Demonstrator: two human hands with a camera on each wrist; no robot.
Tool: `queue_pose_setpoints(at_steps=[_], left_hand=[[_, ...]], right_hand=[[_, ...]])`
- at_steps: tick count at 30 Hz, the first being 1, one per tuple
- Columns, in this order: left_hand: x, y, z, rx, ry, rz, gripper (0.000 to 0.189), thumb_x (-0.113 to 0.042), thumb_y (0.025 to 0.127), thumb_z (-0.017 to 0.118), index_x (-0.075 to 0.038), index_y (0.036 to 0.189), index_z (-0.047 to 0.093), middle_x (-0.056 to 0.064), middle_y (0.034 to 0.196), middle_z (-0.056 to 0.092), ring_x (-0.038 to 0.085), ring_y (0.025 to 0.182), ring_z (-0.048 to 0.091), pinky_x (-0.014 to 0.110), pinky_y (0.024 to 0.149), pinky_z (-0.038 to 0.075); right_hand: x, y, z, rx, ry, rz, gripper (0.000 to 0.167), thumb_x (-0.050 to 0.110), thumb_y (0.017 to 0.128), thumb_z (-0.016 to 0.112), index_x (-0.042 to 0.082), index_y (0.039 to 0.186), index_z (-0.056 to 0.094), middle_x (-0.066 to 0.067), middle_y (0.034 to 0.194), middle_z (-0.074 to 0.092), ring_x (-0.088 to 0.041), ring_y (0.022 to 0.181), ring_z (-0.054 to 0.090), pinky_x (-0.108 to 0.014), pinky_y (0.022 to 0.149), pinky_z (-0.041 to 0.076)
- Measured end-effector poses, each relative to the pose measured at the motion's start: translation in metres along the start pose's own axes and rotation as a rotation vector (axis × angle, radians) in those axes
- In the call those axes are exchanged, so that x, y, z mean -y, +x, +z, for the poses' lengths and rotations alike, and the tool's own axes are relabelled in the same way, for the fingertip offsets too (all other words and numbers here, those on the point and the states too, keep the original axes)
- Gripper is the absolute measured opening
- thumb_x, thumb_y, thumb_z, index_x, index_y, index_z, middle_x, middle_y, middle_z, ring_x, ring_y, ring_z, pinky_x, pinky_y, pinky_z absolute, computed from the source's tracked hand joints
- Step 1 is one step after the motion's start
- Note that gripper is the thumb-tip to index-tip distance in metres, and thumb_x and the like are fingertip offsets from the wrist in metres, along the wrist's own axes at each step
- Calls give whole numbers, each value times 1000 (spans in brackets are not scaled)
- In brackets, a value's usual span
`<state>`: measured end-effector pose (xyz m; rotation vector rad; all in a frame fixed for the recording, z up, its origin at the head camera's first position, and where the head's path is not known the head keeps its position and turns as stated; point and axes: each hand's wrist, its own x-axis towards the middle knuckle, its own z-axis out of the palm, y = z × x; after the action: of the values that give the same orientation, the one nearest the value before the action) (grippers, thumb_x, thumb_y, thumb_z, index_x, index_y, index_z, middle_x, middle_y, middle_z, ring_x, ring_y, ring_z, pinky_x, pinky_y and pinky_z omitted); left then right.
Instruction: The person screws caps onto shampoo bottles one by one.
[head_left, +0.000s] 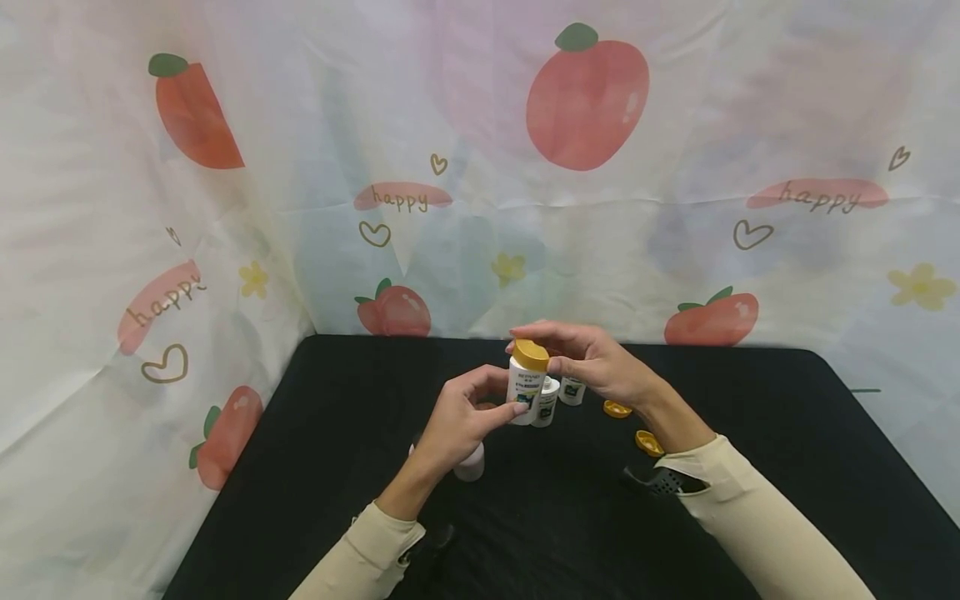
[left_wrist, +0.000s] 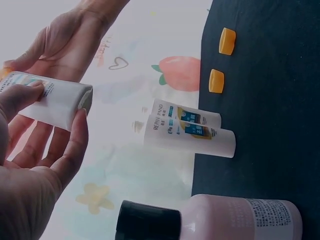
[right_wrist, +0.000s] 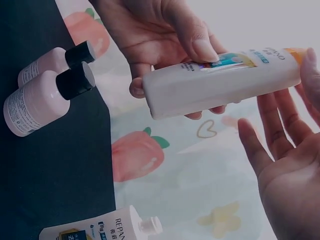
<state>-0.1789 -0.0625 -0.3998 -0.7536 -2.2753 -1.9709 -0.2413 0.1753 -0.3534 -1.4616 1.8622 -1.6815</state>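
Note:
My left hand (head_left: 465,417) grips a white shampoo-type bottle (head_left: 523,392) round its body, thumb over the printed front. The bottle is held above the table, upright with a slight tilt. On top is a yellow flip cap (head_left: 531,355), which my right hand (head_left: 600,358) pinches between thumb and fingers. In the right wrist view the right thumb lies against the cap (right_wrist: 296,54), while other fingers spread loosely below. Two similar white bottles, one nearer (head_left: 547,405) and one farther (head_left: 572,392), stand on the table behind. The nearer shows a bare white neck (right_wrist: 150,226) in the right wrist view.
Two loose yellow caps (head_left: 617,409) (head_left: 648,443) lie on the black table (head_left: 360,392), near my right wrist. Two pink bottles (right_wrist: 37,107) (right_wrist: 42,70) with black caps stand at the left, partly hidden by my left arm in the head view. A printed curtain (head_left: 480,167) hangs behind.

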Motion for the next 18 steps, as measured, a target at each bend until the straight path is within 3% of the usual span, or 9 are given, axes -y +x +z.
queue_pose_setpoints(at_steps=[18], left_hand=[[2, -1, 2, -44, 25, 69, 32, -7, 88, 80, -9, 118, 70, 9, 110, 73, 21, 103, 71, 43, 85, 61]], right_hand=[[11, 2, 3, -11, -48, -7, 46, 7, 102, 61, -5, 145, 49, -17, 137, 57, -29, 127, 58, -35, 104, 50]])
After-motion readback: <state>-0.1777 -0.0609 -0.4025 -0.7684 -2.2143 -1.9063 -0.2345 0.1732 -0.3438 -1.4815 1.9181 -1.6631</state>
